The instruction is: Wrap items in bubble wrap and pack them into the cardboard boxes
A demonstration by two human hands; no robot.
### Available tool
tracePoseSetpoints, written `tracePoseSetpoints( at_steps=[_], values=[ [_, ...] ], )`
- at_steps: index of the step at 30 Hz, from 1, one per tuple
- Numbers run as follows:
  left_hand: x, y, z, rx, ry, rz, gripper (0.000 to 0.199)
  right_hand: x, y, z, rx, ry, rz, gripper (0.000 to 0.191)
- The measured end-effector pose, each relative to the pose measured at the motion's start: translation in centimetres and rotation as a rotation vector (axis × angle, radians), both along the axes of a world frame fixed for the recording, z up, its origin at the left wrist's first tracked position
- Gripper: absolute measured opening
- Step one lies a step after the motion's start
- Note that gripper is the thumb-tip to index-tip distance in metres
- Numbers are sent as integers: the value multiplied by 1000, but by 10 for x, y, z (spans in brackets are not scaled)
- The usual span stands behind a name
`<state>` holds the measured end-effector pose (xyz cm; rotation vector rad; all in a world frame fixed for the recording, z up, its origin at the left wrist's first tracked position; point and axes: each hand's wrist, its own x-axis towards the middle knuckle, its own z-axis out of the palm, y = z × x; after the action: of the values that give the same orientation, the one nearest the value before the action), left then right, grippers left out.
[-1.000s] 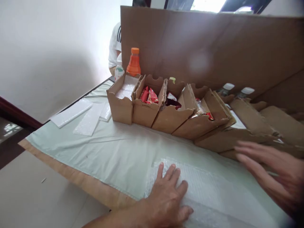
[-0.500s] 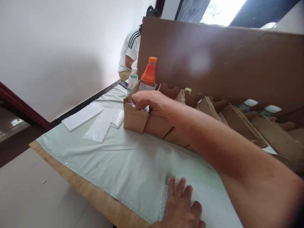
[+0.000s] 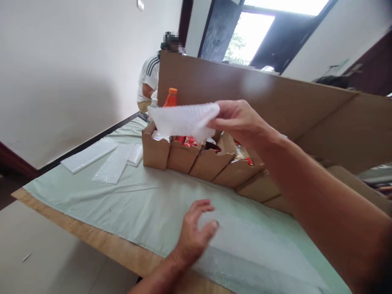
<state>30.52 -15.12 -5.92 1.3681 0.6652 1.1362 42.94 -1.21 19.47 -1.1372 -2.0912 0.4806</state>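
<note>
A white sheet of bubble wrap [image 3: 180, 119] hangs from my right hand [image 3: 237, 118], pinched between thumb and fingers above the row of cardboard bins [image 3: 156, 153]. Red items [image 3: 187, 141] show inside some bins. My left hand [image 3: 196, 228], fingers apart and curved, hovers at or just above the left end of a large clear plastic sheet [image 3: 254, 253] on the green cloth [image 3: 147, 200]. Whether it touches the sheet I cannot tell. Several flat bubble wrap pieces [image 3: 112, 163] lie left of the bins.
Behind the bins stands a tall cardboard panel [image 3: 245, 90]. An orange-capped bottle [image 3: 172, 97] is at its left end. A person in a white shirt [image 3: 149, 77] sits beyond. The table's wooden edge [image 3: 92, 232] runs along the front.
My right hand has come up out of the leftmost bin with the white bubble wrap. My left hand has lifted from lying flat and turned. The view has shifted.
</note>
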Motion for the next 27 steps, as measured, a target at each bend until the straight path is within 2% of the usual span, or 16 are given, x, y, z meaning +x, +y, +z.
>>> tracePoseSetpoints(
  at_steps=[2, 4, 5, 7, 10, 13, 15, 17, 20, 22, 24, 27],
  values=[
    [-17, 6, 12, -269, -225, -119, 74, 24, -53, -10, -72, -21, 56, 14],
    [-33, 8, 19, -455, -368, -229, 102, 44, -103, -32, -113, -103, 72, 18],
    [-39, 8, 20, -508, -395, -246, 108, 53, -126, -45, -138, -149, 71, 23],
    [-44, 4, 22, -587, -370, -225, 99, 70, -165, -72, -205, -201, 51, 33],
    [-34, -7, 28, -704, -245, -226, 68, 96, -208, -104, -279, -154, -34, 39],
    [-10, -20, 44, -715, -174, -287, 63, 125, -239, -116, -285, -52, -190, 37],
    [6, -27, 54, -660, -126, -306, 64, 144, -256, -115, -249, -41, -275, 36],
    [19, -31, 58, -604, -39, -298, 66, 161, -272, -113, -224, -100, -308, 39],
    [25, -34, 46, -562, 148, -248, 72, 183, -290, -117, -225, -234, -347, 51],
    [18, -36, 31, -555, 265, -203, 78, 190, -298, -129, -207, -269, -389, 59],
    [6, -37, 19, -565, 337, -180, 79, 189, -303, -149, -184, -263, -390, 58],
    [-10, -40, 13, -571, 403, -152, 78, 170, -307, -189, -227, -312, -296, 39]
  ],
)
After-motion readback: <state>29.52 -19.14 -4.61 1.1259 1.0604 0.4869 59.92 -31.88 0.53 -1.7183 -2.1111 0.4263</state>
